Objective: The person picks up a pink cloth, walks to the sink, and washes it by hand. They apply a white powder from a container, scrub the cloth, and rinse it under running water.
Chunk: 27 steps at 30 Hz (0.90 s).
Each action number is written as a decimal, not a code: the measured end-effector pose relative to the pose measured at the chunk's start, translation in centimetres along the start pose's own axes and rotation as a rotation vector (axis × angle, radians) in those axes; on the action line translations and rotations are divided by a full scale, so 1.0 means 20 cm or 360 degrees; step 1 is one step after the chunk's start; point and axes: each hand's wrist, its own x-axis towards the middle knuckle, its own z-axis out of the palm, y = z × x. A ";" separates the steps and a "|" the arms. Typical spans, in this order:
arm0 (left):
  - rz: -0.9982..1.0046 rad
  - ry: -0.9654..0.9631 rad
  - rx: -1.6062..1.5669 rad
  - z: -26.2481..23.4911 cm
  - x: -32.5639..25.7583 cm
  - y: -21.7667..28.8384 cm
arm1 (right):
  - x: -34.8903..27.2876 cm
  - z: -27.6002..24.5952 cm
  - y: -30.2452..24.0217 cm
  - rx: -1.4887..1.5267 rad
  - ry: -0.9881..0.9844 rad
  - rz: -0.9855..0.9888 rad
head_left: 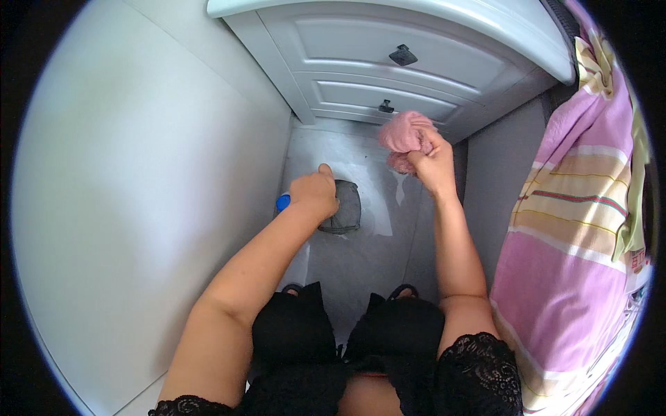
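My right hand (pixel 437 165) is closed around a bunched pink fluffy cloth (pixel 404 132) and holds it up in front of the lower drawer. On the left, my left hand (pixel 314 194) is curled closed with its thumb upward, and what its fingers grip is hidden. Right beside it is a dark grey, squarish item with soft-looking edges (pixel 348 206); whether the hand touches it I cannot tell. A small blue rounded piece (pixel 283 202) shows on the other side of that wrist, with the rest of it covered.
A white cabinet with two drawers (pixel 374 55) and dark knobs stands ahead. To the left rises a pale smooth wall (pixel 139 173). A pink and beige striped fabric (pixel 562 256) hangs at the right. Grey floor (pixel 354 267), shiny in places, lies between my feet and the cabinet.
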 end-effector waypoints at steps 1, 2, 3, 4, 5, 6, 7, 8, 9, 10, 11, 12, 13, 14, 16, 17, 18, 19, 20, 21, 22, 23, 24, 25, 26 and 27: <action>-0.0004 0.0003 0.0019 0.02 0.00 -0.03 | -0.02 0.03 0.01 -0.0039 -0.0005 -0.0052; -0.0009 0.0007 0.0037 0.04 -0.01 -0.05 | -0.05 0.06 0.02 -0.0078 -0.0010 -0.0103; 0.0060 0.0022 -0.0134 0.10 0.01 0.01 | -0.07 0.00 0.00 -0.0171 -0.0130 -0.0127; 0.0106 0.0037 -0.0243 0.12 0.00 -0.03 | -0.11 0.04 0.02 -0.0388 -0.0164 -0.0233; 0.0150 0.0052 -0.0353 0.14 0.00 -0.06 | -0.16 0.10 0.04 -0.0605 -0.0198 -0.0339; 0.0152 0.0074 -0.0429 0.14 0.03 -0.08 | -0.21 0.18 0.06 -0.0764 -0.0214 -0.0393; 0.0153 0.0090 -0.0517 0.16 0.05 -0.09 | -0.28 0.25 0.07 -0.0932 -0.0237 -0.0440; 0.0156 0.0102 -0.0605 0.18 0.06 -0.10 | -0.36 0.29 0.11 -0.1206 -0.0417 -0.0214; 0.0203 0.0089 -0.0593 0.22 0.08 -0.11 | -0.42 0.33 0.15 -0.1465 -0.0592 0.0020; 0.0232 0.0091 -0.0581 0.25 0.10 -0.14 | -0.45 0.34 0.14 -0.1539 -0.0567 -0.0326; 0.0262 0.0092 -0.0569 0.28 0.12 -0.16 | -0.40 0.31 0.11 -0.1571 -0.0967 0.0001; 0.0214 0.0002 -0.0698 0.23 0.09 -0.15 | -0.31 0.29 -0.06 -0.1580 -0.1371 0.0338; 0.0200 -0.0001 -0.0709 0.24 0.06 -0.16 | -0.29 0.28 -0.15 -0.1561 -0.1778 0.0695; 0.0202 0.0000 -0.0716 0.23 0.04 -0.16 | -0.30 0.25 -0.11 -0.1380 -0.1508 0.0320; 0.0380 0.0247 -0.0670 0.28 0.09 -0.14 | -0.33 0.27 -0.12 -0.1439 -0.1141 -0.0126; 0.0408 0.0168 -0.0699 0.30 0.11 -0.14 | -0.34 0.29 -0.10 -0.1511 -0.0992 -0.0218; 0.0434 0.0092 -0.0714 0.23 0.09 -0.13 | -0.35 0.30 -0.08 -0.1641 -0.1222 -0.0004; 0.0460 0.0016 -0.0727 0.19 0.07 -0.12 | -0.36 0.31 -0.06 -0.1760 -0.1450 0.0219; 0.0570 0.0097 -0.0929 0.24 0.09 -0.13 | -0.37 0.29 -0.06 -0.1710 -0.1586 0.0339; 0.0594 0.0176 -0.0932 0.20 0.09 -0.11 | -0.35 0.27 -0.05 -0.1725 -0.1845 0.0684; 0.0607 0.0253 -0.0936 0.14 0.05 -0.07 | -0.31 0.20 0.05 -0.1424 -0.1754 0.0518; 0.0613 0.0324 -0.0949 0.10 0.01 -0.04 | -0.27 0.10 0.15 -0.1128 -0.1661 0.0363; 0.0795 0.0404 -0.0882 0.09 -0.02 -0.04 | -0.22 0.04 0.05 -0.1045 -0.1474 0.0290; 0.1012 0.0470 -0.0816 0.07 -0.04 -0.01 | -0.17 -0.04 -0.06 -0.0974 -0.1254 0.0236; 0.1228 0.0540 -0.0740 0.06 -0.05 0.00 | -0.13 -0.14 -0.05 -0.0735 -0.1092 0.0315; 0.1223 0.0526 -0.0637 0.06 -0.04 0.01 | -0.10 -0.20 -0.06 -0.0491 -0.0924 0.0380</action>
